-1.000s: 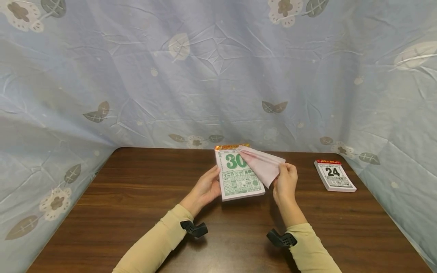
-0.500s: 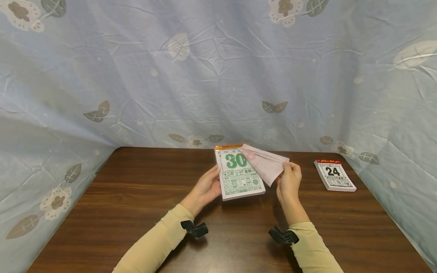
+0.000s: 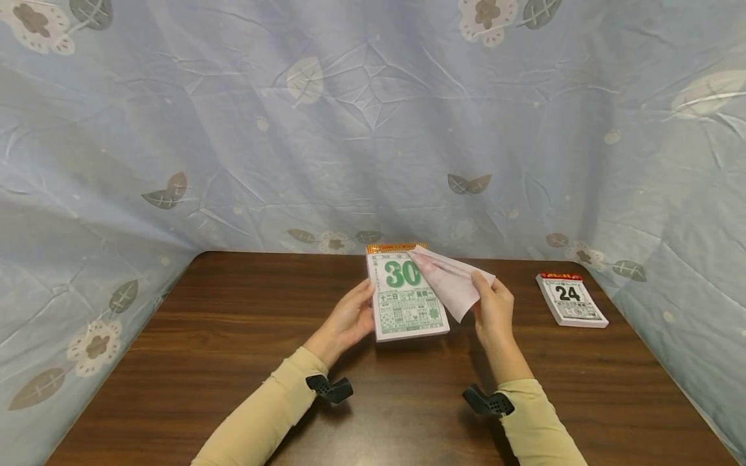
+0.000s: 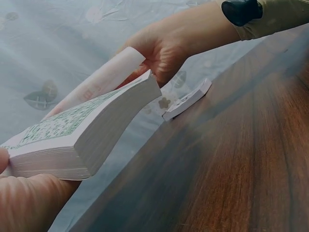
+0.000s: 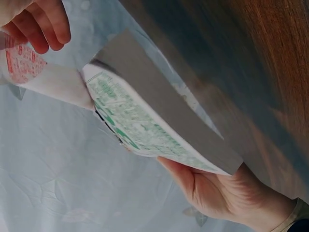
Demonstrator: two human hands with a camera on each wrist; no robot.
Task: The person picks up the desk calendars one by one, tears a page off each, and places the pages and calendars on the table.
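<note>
My left hand (image 3: 348,317) grips a thick tear-off calendar (image 3: 410,309) by its left edge, thumb on the front, and holds it tilted above the table. Its front page carries a large green 30, and a gold-and-red band (image 3: 396,248) runs along the top. A loose corner of one thin sheet (image 3: 450,285) is pinched by my right hand (image 3: 494,310), which pulls it out to the right. This sheet still meets the calendar near the top band, and red print (image 5: 25,64) shows on it in the right wrist view. Thick page edges (image 4: 108,128) face the left wrist camera.
A smaller tear-off calendar (image 3: 572,301) with a red top band and a black 24 lies on the right of the brown wooden table (image 3: 245,310). A pale blue cloth (image 3: 373,162) with leaf and flower prints hangs behind and around the table.
My right hand has drawn the sheet slightly farther right, and its thumb now lies over the sheet. The calendar in my left hand has shifted a little to the left.
</note>
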